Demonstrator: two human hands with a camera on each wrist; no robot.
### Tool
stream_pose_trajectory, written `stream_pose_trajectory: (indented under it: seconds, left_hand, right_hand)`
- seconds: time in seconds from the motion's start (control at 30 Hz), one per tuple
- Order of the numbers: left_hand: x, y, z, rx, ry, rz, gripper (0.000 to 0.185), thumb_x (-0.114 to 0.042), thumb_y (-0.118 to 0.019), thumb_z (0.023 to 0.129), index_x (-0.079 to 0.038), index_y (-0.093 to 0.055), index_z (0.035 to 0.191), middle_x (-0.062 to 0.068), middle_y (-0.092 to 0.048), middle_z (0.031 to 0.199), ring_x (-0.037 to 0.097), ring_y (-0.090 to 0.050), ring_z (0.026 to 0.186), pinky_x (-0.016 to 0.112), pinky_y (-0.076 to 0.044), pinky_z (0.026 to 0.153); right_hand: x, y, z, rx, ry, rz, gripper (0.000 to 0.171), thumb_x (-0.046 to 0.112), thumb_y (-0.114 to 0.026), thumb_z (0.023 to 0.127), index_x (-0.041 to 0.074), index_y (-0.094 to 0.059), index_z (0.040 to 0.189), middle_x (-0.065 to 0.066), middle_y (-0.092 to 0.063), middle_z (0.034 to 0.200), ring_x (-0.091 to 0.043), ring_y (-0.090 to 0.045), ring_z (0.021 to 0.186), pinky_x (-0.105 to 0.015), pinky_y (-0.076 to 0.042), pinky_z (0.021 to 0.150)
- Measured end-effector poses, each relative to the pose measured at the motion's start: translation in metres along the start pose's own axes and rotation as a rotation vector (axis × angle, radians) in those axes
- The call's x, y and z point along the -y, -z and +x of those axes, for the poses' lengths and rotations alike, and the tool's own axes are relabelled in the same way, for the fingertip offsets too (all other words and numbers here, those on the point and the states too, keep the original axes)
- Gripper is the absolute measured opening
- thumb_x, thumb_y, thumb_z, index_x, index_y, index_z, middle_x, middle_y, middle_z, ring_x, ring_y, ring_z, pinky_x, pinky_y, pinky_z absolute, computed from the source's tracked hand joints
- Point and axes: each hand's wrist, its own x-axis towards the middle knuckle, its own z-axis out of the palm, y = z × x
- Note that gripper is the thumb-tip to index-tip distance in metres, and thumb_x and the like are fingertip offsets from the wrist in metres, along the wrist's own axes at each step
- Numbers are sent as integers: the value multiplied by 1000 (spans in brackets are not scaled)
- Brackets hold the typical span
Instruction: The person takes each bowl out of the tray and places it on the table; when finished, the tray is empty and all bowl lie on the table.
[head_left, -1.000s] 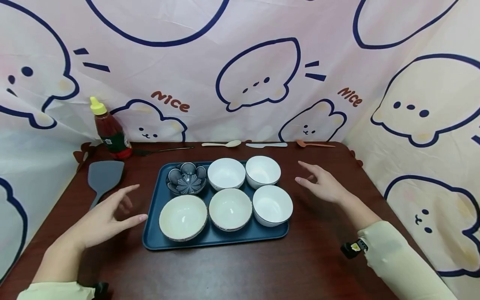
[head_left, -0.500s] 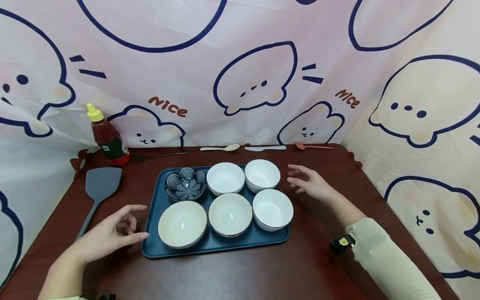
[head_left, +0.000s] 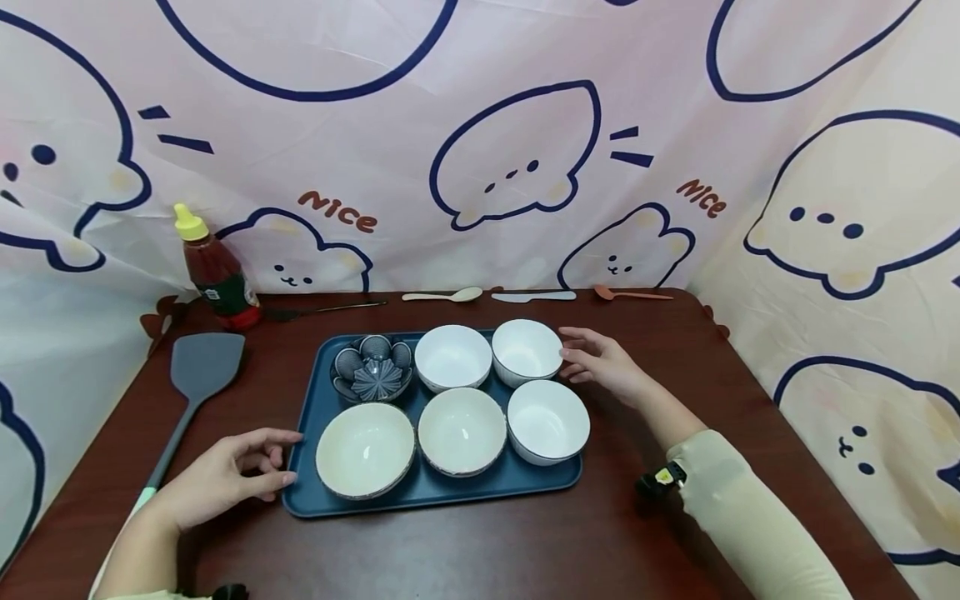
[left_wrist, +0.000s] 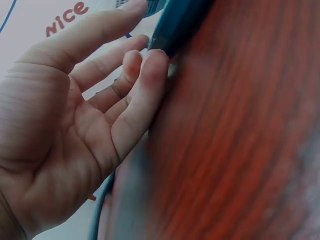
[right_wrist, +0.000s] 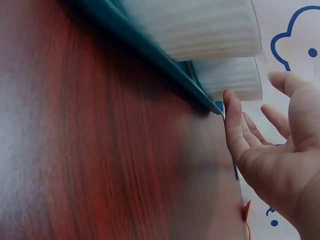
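Observation:
A dark blue tray [head_left: 431, 493] lies mid-table with several bowls on it: a dark blue flower-shaped bowl [head_left: 372, 371] at the back left, the others white or cream. My left hand [head_left: 283, 458] rests on the table at the tray's front-left edge. In the left wrist view the fingertips [left_wrist: 155, 57] of this hand touch the tray rim [left_wrist: 177, 22]. My right hand [head_left: 573, 354] sits at the tray's right edge beside the back-right white bowl [head_left: 526, 350]. In the right wrist view its fingers [right_wrist: 232, 125] are spread and relaxed at the tray corner [right_wrist: 212, 105]. Neither hand holds anything.
A red sauce bottle [head_left: 213, 271] with a yellow cap stands back left, with a grey spatula [head_left: 197, 371] in front of it. A cream spoon [head_left: 442, 294], white knife [head_left: 534, 295] and brown spoon [head_left: 630, 293] lie along the back edge. Printed cloth walls enclose the brown table [head_left: 480, 550].
Both hands have come down and inward from hovering. The left now touches the tray's front-left edge, and the right has closed in on the tray's right edge.

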Motion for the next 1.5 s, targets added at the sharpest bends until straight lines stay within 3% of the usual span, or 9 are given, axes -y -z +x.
stream_pose_trajectory:
  seconds: [0.33,0.53,0.77,1.07,1.5]
  left_hand:
    - [15,-2,-1,-4,-9,-82,62,-18,-75,89,5,-49,140,13,-58,99,14,-63,83,32,-59,70]
    - [14,-3,-3,-7,-38,-58,63,-17,-76,88,5,-49,140,13,-59,99,14,-62,84,27,-56,70]
    - [15,-3,-5,-11,-56,-39,66,-18,-77,87,5,-48,141,12,-58,98,13,-61,84,25,-53,71]
    - [17,-7,-1,-19,-72,-74,68,-16,-78,87,5,-45,143,12,-58,98,15,-62,84,25,-53,73]
    - [19,-4,-3,-17,-64,-80,69,-16,-77,87,4,-44,144,12,-58,97,15,-62,84,25,-53,72]
  right_hand:
    - [-4,-8,7,11,0,23,62,32,-64,98,19,-38,153,-21,-48,141,-19,-69,93,-32,-58,83]
    - [-8,-10,9,39,-18,40,66,30,-65,98,25,-33,156,-22,-45,143,-21,-70,94,-34,-58,83]
    - [-10,-18,8,55,-45,134,66,24,-62,100,31,-29,157,-22,-40,147,-19,-69,90,-32,-58,83]
    - [-3,-24,5,-27,-50,246,67,8,-59,97,24,-33,156,-22,-42,144,-16,-69,87,-31,-58,83]
    - [2,-24,-2,-97,-32,357,67,3,-56,97,22,-32,157,-16,-46,138,-13,-70,78,-26,-58,75]
